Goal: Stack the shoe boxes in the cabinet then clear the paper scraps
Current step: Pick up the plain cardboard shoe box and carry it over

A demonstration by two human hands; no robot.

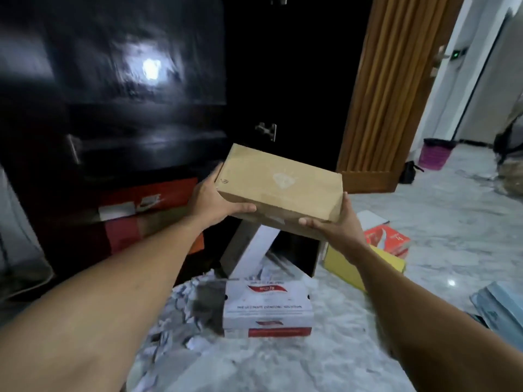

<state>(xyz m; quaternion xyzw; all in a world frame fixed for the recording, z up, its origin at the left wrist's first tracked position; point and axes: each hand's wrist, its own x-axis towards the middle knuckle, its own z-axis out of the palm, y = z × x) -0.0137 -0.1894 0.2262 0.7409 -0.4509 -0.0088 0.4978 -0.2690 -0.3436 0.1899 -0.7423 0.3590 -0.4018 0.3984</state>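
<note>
Both hands, left hand [215, 199] and right hand [336, 224], grip a plain brown shoe box [280, 185]; left of them, a red Nike-swoosh box [152, 198].

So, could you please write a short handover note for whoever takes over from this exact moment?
Left hand and right hand: both grip the brown cardboard shoe box by its ends, holding it tilted in the air in front of the black cabinet.
Done: an orange-red shoe box with a swoosh logo sits in the cabinet on top of another box.
Left: place the brown box, then the white-and-red shoe box, the red box and the yellow box on the marble floor.
Then clear the paper scraps near the white-and-red box.
</note>
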